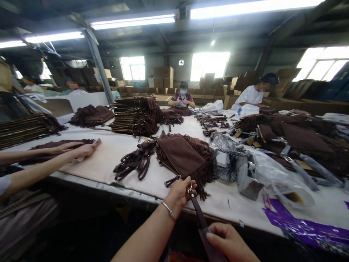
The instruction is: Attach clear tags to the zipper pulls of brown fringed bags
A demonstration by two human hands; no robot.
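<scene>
A dark brown strap (199, 211) with a gold clasp runs between my two hands at the table's front edge. My left hand (178, 191), with a silver bangle on its wrist, is closed around the clasp end. Lower down, my right hand (226, 238) pinches the wider part of the strap between thumb and fingers. Just beyond my left hand lies a brown fringed bag (181, 153) on a pile of similar ones. Left of that pile rests a heap of looped brown straps (137, 158).
A tall stack of fringed bags (133, 114) stands behind. To the right are clear plastic bags (268, 174), purple plastic (308, 222) and a large bag pile (300, 134). At the left, a co-worker's hands (84, 150) press on a brown piece. Other people sit across the white table (92, 169).
</scene>
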